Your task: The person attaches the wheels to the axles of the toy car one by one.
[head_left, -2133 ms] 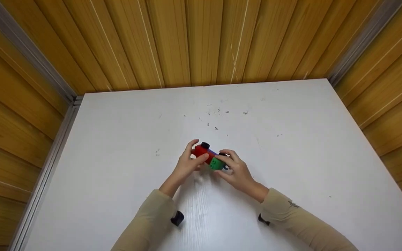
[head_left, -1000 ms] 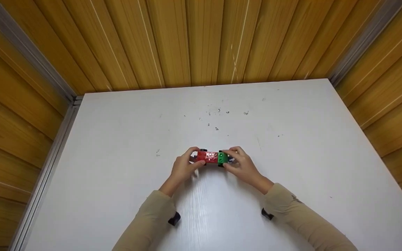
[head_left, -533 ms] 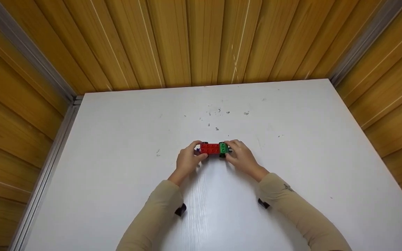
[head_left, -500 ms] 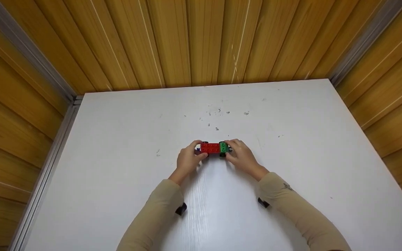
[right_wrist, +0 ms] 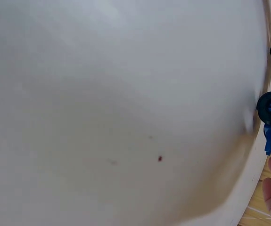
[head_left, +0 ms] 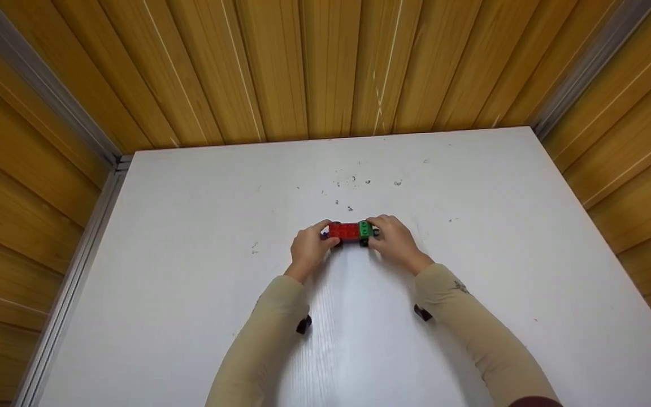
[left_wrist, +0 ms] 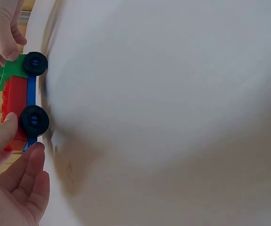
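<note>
A small toy car built of blocks is held between both hands in the head view. It has a red brick and a green brick on a blue chassis with black wheels. My left hand pinches the red end, thumb on its near side. At the green end, my right hand grips with thumb and fingers on opposite sides. The wheels are down, close over the white table. In the right wrist view, a blue hitch sticks out by the green brick.
The white table carries scattered dark marks behind the car. Yellow wood-look panels stand along its back and sides, with metal posts at the corners. A black wrist device shows beneath the left sleeve.
The car was tilted at first, with its red end raised; it has since been levelled, wheels down. Both hands have carried it away from the person and slightly right, keeping their hold.
</note>
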The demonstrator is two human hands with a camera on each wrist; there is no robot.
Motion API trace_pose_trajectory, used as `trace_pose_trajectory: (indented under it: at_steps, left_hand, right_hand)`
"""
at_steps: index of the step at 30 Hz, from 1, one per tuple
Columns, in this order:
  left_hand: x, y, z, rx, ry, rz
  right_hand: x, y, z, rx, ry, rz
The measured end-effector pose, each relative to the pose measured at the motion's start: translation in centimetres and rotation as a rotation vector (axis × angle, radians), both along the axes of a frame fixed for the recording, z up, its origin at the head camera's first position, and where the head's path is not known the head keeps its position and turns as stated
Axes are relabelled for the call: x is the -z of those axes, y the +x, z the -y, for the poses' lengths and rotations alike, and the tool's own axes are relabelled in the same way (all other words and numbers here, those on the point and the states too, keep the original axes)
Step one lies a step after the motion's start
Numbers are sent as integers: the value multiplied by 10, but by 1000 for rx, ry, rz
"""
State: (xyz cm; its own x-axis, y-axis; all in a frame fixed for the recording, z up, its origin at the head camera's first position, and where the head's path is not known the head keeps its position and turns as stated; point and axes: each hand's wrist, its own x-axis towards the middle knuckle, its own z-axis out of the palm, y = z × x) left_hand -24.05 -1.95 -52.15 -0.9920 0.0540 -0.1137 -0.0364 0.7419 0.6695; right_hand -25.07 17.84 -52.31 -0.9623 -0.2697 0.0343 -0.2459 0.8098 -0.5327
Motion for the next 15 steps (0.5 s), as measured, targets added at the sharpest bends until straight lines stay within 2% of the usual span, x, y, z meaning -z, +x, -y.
trace_pose_trajectory:
  at_steps: [6, 15]
  left_hand:
    - [1, -3, 1, -1, -14, 24]
    - [4, -4, 0, -6, 24, 74]
  right_hand:
    - [-6, -4, -1, -4, 7, 104]
    - [-8, -6, -3, -16, 39, 138]
